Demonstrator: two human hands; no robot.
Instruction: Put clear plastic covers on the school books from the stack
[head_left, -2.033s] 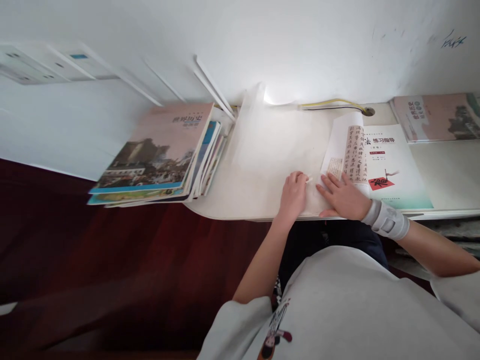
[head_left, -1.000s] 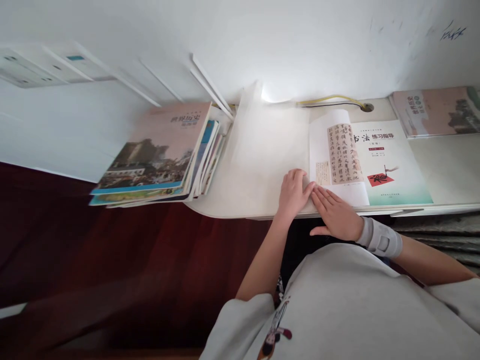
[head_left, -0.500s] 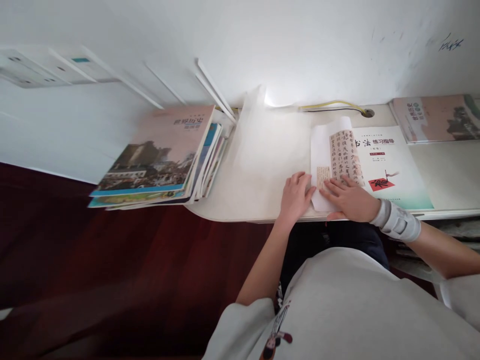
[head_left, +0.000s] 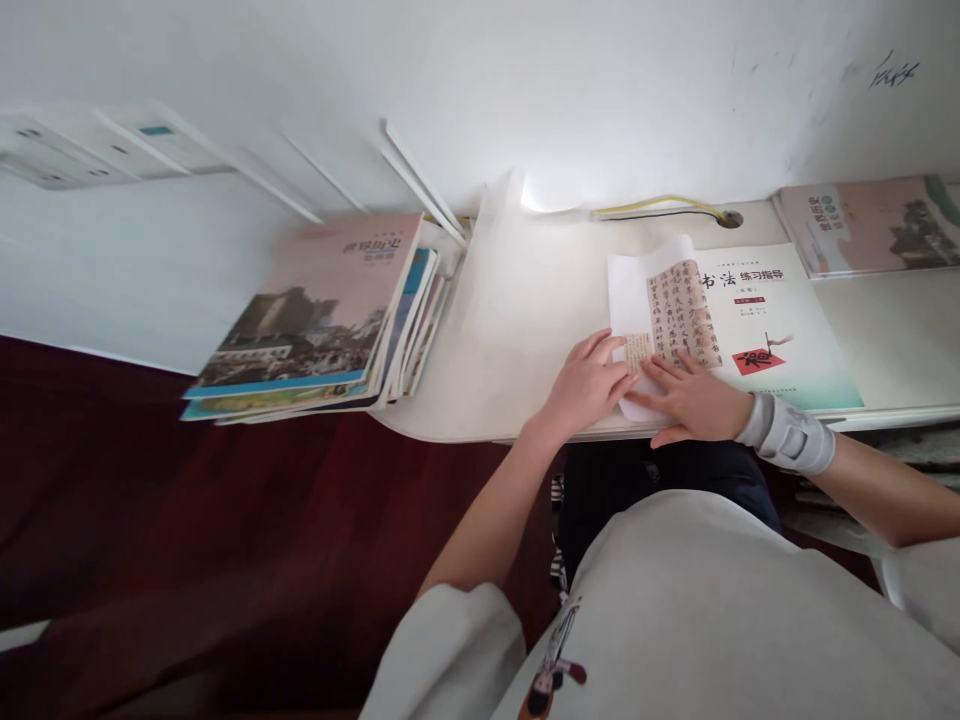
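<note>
A calligraphy workbook lies on the desk, its cover white and green with a red patch and black characters. Over its left part rests a white sheet printed with columns of handwritten characters on brown. The sheet's upper edge curls up a little. My right hand, with a grey band at the wrist, lies flat on the sheet's lower part, fingers spread. My left hand is at the sheet's lower left edge, fingers stretched out and their tips on the paper, close to the right fingertips. Neither hand grips anything.
A stack of books sits at the desk's left end, overhanging its front. Another book lies at the back right. Yellow and black cables run along the wall into a desk hole. The white desk has a rounded left corner.
My left hand has moved right, from beside the sheet's edge onto its lower left part. My right hand stays flat in nearly the same place. The whole view has shifted slightly.
</note>
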